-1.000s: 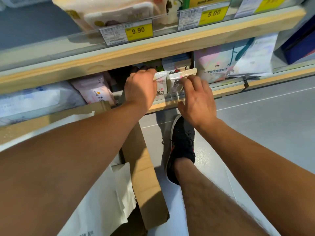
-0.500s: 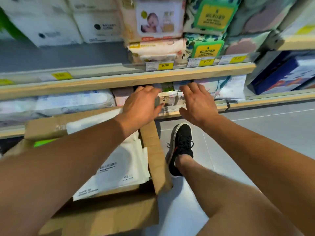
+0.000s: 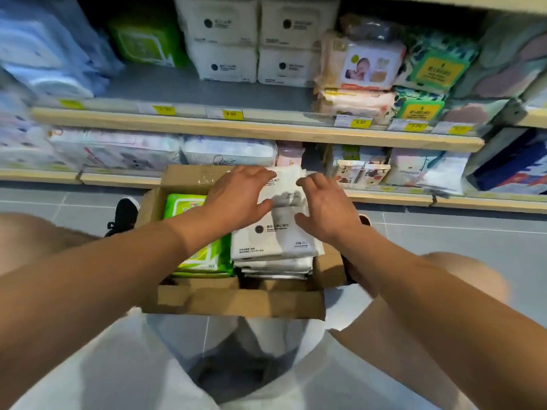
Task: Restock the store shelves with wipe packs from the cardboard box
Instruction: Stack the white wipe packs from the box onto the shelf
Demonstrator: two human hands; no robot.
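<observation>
An open cardboard box (image 3: pixel 236 303) sits on the floor between my knees. Inside it, green wipe packs (image 3: pixel 183 205) lie on the left and a stack of white wipe packs (image 3: pixel 275 238) on the right. The top white pack (image 3: pixel 285 187) lies at the far end of the stack. My left hand (image 3: pixel 239 196) spreads its fingers over that pack's left edge. My right hand (image 3: pixel 325 208) is at its right edge, fingers apart. Neither hand has closed around it.
The lower shelf (image 3: pixel 384 199) just behind the box holds small patterned packs (image 3: pixel 361 173) and larger soft packs. The upper shelf (image 3: pixel 266 131), with yellow price tags, carries white, pink and green packs. My black shoe (image 3: pixel 122 214) stands left of the box on grey floor tiles.
Both hands have pulled back from the small packs on the lower shelf and come down over the white packs in the box. My view has dropped onto the box.
</observation>
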